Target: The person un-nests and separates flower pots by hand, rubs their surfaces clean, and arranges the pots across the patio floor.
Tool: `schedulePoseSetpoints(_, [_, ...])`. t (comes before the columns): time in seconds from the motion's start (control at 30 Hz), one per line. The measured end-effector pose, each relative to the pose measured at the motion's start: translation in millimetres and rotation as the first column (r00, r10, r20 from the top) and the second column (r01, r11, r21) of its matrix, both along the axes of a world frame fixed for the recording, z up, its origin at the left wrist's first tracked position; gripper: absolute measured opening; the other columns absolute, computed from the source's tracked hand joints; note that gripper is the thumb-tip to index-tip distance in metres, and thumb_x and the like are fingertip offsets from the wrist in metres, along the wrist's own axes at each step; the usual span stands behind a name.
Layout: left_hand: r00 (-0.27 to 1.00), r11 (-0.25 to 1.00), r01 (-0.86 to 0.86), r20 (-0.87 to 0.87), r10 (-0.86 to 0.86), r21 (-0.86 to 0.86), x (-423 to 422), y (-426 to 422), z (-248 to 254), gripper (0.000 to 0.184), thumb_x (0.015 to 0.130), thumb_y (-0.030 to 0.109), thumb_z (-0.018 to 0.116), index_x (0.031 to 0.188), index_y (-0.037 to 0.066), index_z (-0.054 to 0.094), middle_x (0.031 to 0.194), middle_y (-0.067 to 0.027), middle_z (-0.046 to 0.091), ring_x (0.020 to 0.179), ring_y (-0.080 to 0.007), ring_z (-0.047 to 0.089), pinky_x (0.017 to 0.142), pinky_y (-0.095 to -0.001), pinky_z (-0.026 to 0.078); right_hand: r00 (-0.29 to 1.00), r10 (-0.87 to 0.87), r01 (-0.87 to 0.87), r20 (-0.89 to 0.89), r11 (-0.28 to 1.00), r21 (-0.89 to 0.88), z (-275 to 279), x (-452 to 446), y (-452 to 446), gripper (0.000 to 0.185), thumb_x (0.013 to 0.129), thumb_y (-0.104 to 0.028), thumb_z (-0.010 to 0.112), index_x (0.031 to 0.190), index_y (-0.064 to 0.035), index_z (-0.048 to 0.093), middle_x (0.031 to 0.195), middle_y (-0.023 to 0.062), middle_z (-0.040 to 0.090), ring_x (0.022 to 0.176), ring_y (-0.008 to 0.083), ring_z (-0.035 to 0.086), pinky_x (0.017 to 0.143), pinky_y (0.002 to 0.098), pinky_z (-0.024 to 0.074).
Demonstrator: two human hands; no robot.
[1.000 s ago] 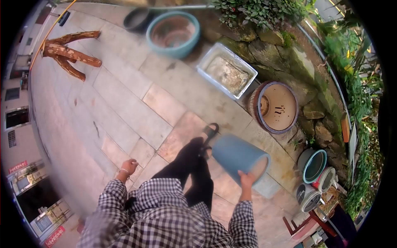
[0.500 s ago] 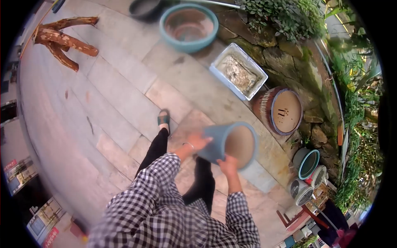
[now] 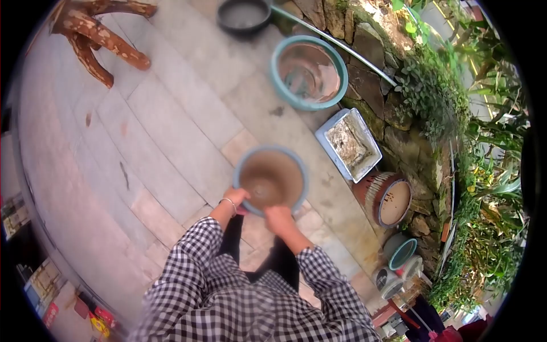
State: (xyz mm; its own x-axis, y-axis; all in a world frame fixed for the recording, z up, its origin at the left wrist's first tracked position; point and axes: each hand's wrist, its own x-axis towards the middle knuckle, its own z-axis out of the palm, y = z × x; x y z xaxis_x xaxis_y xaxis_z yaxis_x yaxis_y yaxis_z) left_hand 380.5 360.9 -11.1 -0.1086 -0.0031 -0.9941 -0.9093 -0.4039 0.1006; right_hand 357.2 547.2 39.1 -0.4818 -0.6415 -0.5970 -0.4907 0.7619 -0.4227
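Note:
A tall round flower pot (image 3: 270,176) with a blue-grey rim and brown inside is in front of me, its mouth facing up toward the camera. My left hand (image 3: 236,197) grips the rim at its near left, a bracelet on the wrist. At the near right of the rim, my right hand (image 3: 279,219) is closed on the pot, slightly blurred. The pot's outer wall and base are hidden beneath the rim. Whether it touches the paving I cannot tell.
Along the stone wall (image 3: 373,85) stand a black basin (image 3: 244,16), a round teal-rimmed pot (image 3: 310,102), a pale rectangular planter (image 3: 336,145), a brown glazed pot (image 3: 370,191) and a small green-rimmed pot (image 3: 401,253). A cut branched log (image 3: 105,37) lies on the paving.
The pot has swung from lying tilted to the right to mouth-up, further left and away from me. My left hand has shifted from its side to the rim. The view has turned.

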Motion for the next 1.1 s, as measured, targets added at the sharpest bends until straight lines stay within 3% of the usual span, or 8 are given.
schedulePoseSetpoints(0.4, [0.894, 0.832, -0.449, -0.152, 0.422, -0.325, -59.0, -105.1, -22.6, 0.052, 0.069, 0.0, 0.051, 0.12, 0.003, 0.043, 0.1, -0.02, 0.058, 0.075, -0.0351, 0.065, 0.052, -0.0446, 0.059, 0.988, 0.126, -0.148, -0.091, 0.942, -0.303, -44.2, -110.8, -106.6, 0.028, 0.072, -0.015, 0.063, 0.098, -0.006, 0.063, 0.104, 0.0104, 0.064, 0.111, 0.0261, 0.052, 0.09, 0.0395, 0.0406])
schedulePoseSetpoints(0.5, [0.894, 0.817, -0.446, -0.145, 0.423, -0.365, -99.0, -138.1, -35.4, 0.051, 0.069, 0.0, 0.051, 0.119, 0.003, 0.043, 0.1, -0.0207, 0.058, 0.075, -0.0362, 0.064, 0.053, -0.0459, 0.059, 0.981, -0.133, 0.178, 0.14, 0.906, -0.385, -49.1, -153.1, -91.7, 0.033, 0.075, -0.018, 0.063, 0.106, -0.0066, 0.062, 0.103, 0.0132, 0.064, 0.109, 0.0289, 0.054, 0.092, 0.0413, 0.0407])
schedulePoseSetpoints(0.53, [0.916, 0.819, -0.385, -0.072, 0.394, -0.425, -115.7, -150.2, -38.0, 0.046, 0.069, 0.001, 0.051, 0.115, 0.002, 0.046, 0.1, -0.0212, 0.057, 0.073, -0.0364, 0.064, 0.052, -0.0462, 0.059, 0.939, -0.169, 0.215, 0.301, 0.968, -0.129, -48.1, -176.4, -82.6, 0.035, 0.078, -0.02, 0.063, 0.111, -0.0078, 0.062, 0.105, 0.0157, 0.063, 0.105, 0.0327, 0.056, 0.09, 0.0425, 0.0433])
schedulePoseSetpoints(0.63, [0.907, 0.795, -0.41, -0.109, 0.407, -0.447, -158.0, -181.7, -53.4, 0.043, 0.068, 0.002, 0.051, 0.111, 0.002, 0.047, 0.099, -0.021, 0.057, 0.073, -0.0366, 0.064, 0.052, -0.047, 0.059, 0.837, -0.506, 0.537, 0.206, 0.833, -0.135, -76.0, -205.8, -20.4, 0.031, 0.079, -0.021, 0.064, 0.106, -0.0054, 0.064, 0.093, 0.0201, 0.065, 0.088, 0.0368, 0.061, 0.078, 0.0434, 0.0487])
schedulePoseSetpoints(0.8, [0.922, 0.801, -0.377, -0.111, 0.37, -0.464, -221.8, -222.7, -72.6, 0.044, 0.068, 0.004, 0.052, 0.112, 0.002, 0.048, 0.099, -0.0195, 0.058, 0.079, -0.0372, 0.063, 0.057, -0.0486, 0.058, 0.811, -0.566, 0.568, -0.147, 0.822, -0.027, -116.3, -197.3, 106.7, 0.021, 0.077, -0.013, 0.065, 0.095, -0.0033, 0.067, 0.082, 0.016, 0.067, 0.073, 0.0316, 0.064, 0.065, 0.037, 0.0513])
schedulePoseSetpoints(0.9, [0.925, 0.801, -0.377, -0.141, 0.354, -0.465, -249.4, -244.0, -95.8, 0.043, 0.068, 0.004, 0.052, 0.111, 0.002, 0.05, 0.098, -0.0193, 0.058, 0.08, -0.0364, 0.062, 0.058, -0.0479, 0.058, 0.553, -0.833, 0.828, 0.018, 0.552, 0.097, -144.6, -141.7, 177.5, 0.015, 0.077, -0.01, 0.068, 0.09, -0.0027, 0.068, 0.071, 0.0084, 0.065, 0.056, 0.0137, 0.06, 0.051, 0.0271, 0.0488])
schedulePoseSetpoints(0.97, [0.937, 0.813, -0.345, -0.128, 0.324, -0.469, -263.4, -260.5, -117.7, 0.041, 0.068, 0.005, 0.052, 0.11, 0.002, 0.051, 0.098, -0.0192, 0.057, 0.081, -0.0357, 0.062, 0.059, -0.0471, 0.058, 0.049, -0.974, 0.971, 0.221, 0.099, 0.219, -121.1, -134.8, 166.9, 0.015, 0.08, -0.012, 0.067, 0.091, -0.0034, 0.068, 0.073, 0.0067, 0.065, 0.055, 0.0142, 0.061, 0.047, 0.0253, 0.0473])
schedulePoseSetpoints(1.1, [0.964, 0.843, -0.265, -0.107, 0.244, -0.468, -293.2, -281.3, -139.2, 0.036, 0.069, 0.006, 0.052, 0.105, 0.001, 0.055, 0.096, -0.0186, 0.058, 0.081, -0.0336, 0.062, 0.058, -0.0456, 0.058, -0.076, -0.976, 0.941, 0.205, -0.002, 0.339, -111.8, -115.3, 129.4, 0.017, 0.083, -0.013, 0.065, 0.096, -0.0032, 0.067, 0.077, 0.0054, 0.065, 0.06, 0.0151, 0.064, 0.047, 0.0242, 0.0467])
